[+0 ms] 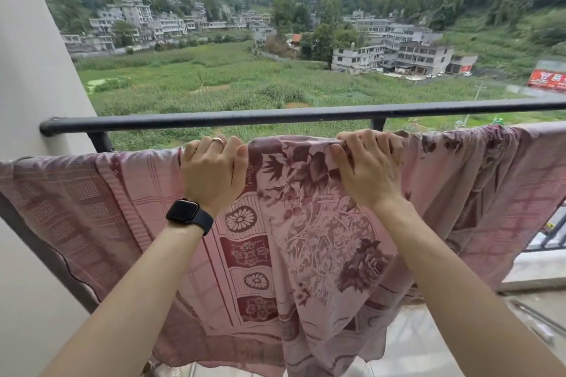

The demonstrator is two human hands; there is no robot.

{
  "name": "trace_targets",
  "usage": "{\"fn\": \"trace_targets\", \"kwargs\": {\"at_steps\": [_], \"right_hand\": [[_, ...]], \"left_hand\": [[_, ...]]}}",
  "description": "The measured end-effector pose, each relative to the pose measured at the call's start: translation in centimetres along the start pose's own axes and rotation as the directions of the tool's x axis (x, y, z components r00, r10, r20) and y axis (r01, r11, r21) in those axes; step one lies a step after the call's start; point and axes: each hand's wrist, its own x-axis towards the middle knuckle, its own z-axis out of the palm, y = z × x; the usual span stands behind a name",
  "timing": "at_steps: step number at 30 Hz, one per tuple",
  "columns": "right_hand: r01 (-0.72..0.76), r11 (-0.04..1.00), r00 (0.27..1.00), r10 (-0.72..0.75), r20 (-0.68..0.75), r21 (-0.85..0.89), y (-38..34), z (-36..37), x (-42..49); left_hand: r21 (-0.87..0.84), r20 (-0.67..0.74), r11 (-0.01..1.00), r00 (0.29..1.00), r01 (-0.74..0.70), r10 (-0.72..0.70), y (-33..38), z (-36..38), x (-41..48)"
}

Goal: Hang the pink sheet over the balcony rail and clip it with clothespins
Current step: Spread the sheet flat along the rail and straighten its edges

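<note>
The pink sheet, patterned with dark maroon flowers and medallions, is hanging draped over a lower bar just inside the dark balcony rail, its wrinkled folds falling toward the floor.

Both arms reach forward and up, almost straight. The left hand and the right hand are side by side, knuckles up, fingers curled over the top edge of the pink sheet, well apart.
</note>
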Motion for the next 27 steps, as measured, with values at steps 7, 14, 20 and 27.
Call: {"fn": "trace_targets", "kwargs": {"at_steps": [7, 14, 20, 27], "right_hand": [[-0.43, 0.903, 0.902, 0.43, -0.032, 0.022, 8.0, -3.0, 1.0], [-0.077, 0.995, 0.996, 0.074, 0.047, 0.066, -2.4, -0.4, 1.2], [-0.226, 0.97, 0.971, 0.217, -0.103, -0.092, 9.5, -1.9, -0.9], [-0.48, 0.877, 0.871, 0.477, -0.121, 0.006, 8.0, -3.2, 1.4]], "left_hand": [[0.044, -0.017, 0.999, 1.0, -0.003, 0.004, 0.2, 0.2, 0.4], [0.034, -0.008, 0.999, 1.0, 0.016, -0.016, 0.1, 0.3, 0.3], [0.059, -0.014, 0.997, 0.999, 0.048, -0.047, -1.2, 0.3, -0.3], [0.033, 0.019, 0.981, 0.981, 0.192, -0.193, -0.3, -0.3, -0.6]]}}
